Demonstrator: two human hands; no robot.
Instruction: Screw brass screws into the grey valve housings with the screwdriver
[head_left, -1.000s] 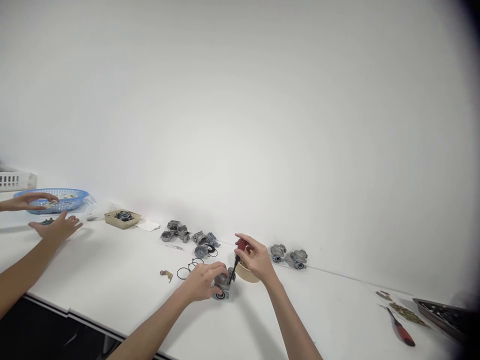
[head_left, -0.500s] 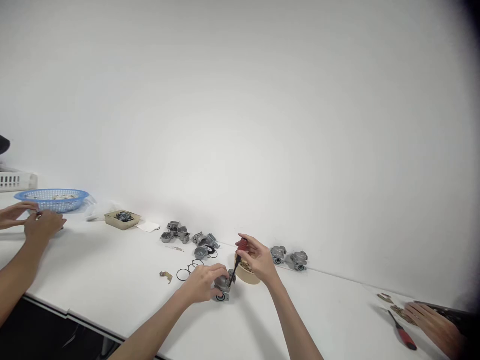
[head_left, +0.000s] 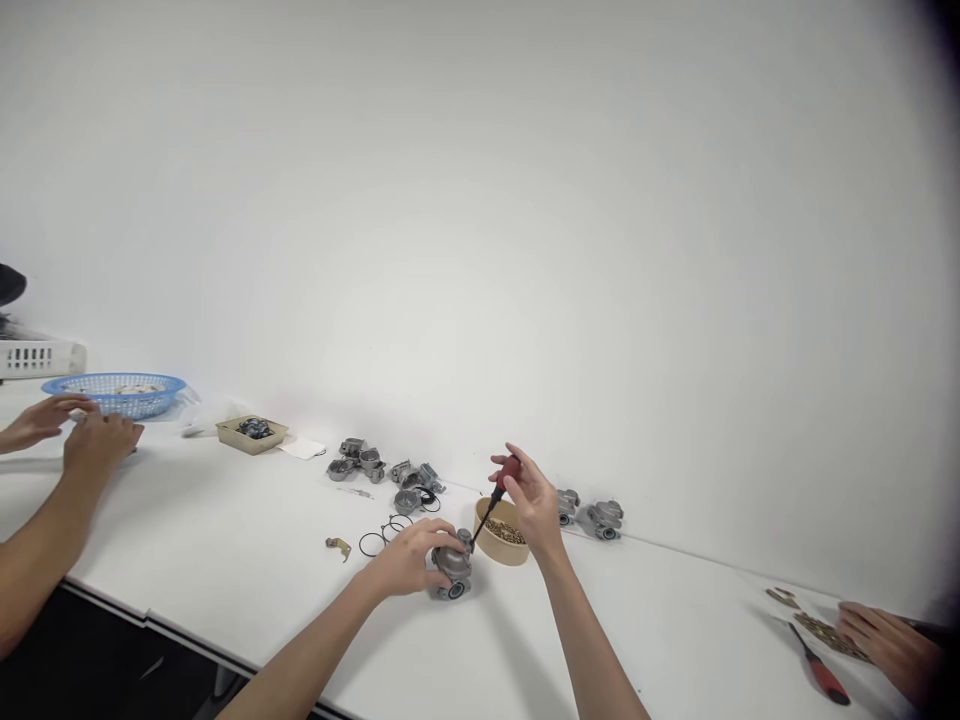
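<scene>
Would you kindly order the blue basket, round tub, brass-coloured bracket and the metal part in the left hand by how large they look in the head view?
1. Blue basket
2. Round tub and metal part: too close to rank, as the left hand partly covers the part
3. Brass-coloured bracket

Dull grey metal casting [head_left: 452, 562], red plastic-looking screwdriver handle [head_left: 508, 472]; blue plastic basket [head_left: 139, 404], smooth white tabletop [head_left: 660, 620]

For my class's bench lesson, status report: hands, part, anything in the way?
Left hand on metal housing. Right hand holding red-handled screwdriver, tip at housing. Tan bowl close by, not blocking.
</scene>
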